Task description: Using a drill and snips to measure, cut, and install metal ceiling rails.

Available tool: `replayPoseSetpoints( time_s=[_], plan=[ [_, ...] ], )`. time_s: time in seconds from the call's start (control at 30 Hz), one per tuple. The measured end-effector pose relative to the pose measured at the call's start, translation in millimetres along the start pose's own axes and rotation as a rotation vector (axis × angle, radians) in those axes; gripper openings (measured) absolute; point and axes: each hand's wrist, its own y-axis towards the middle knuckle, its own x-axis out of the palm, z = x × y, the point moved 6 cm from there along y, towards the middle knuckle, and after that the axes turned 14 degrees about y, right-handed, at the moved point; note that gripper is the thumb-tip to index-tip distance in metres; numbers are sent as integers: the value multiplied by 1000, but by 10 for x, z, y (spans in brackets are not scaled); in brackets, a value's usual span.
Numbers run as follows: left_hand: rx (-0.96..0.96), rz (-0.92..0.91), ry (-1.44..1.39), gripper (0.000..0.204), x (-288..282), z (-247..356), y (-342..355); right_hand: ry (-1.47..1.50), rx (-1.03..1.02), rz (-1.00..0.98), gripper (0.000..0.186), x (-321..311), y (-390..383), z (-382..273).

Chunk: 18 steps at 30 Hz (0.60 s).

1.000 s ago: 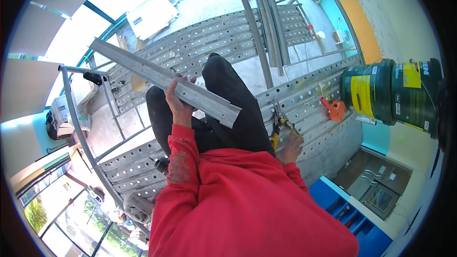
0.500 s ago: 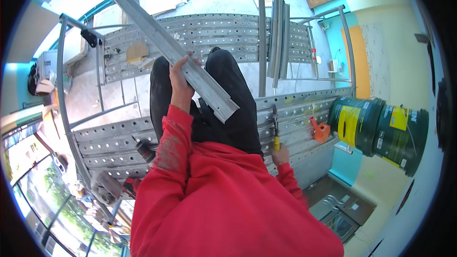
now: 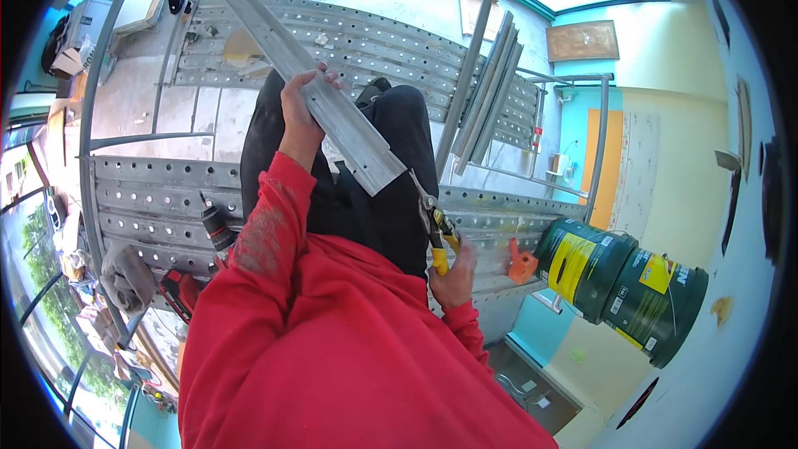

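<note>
My left hand is closed around a long grey metal stud, a channel that slants over my thighs. Its far end points to the upper left, and the near end, cut in a step, lies above my right thigh. Yellow-handled tin snips are in my right hand, beside that thigh. Their handles are spread apart, and the dark jaws point up toward the stud's near end, a small gap away from it.
Several metal studs lean across the perforated scaffold planks. On the planked seat are a cordless drill at left and an orange tool at right. Green buckets stand beyond it. Scaffold tubes rise at both sides.
My right hand has lifted the tin snips off the plank toward the stud's near end, and their handles have opened. The left hand still grips the stud. My view has turned slightly.
</note>
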Motion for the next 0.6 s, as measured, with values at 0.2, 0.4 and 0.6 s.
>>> replayPoseSetpoints(
  time_s=[0.2, 0.4, 0.6],
  plan=[
    [45, 45, -20, 27, -90, 57, 41, -128, -59, 67, 75, -55, 64, -137],
    [41, -25, -10, 35, -62, 76, 18, -133, -89, 58, 75, -31, 142, -293],
    [7, -101, -101, 37, -56, 133, 9, 139, 82, -187, 69, -13, 124, -372]
  ],
)
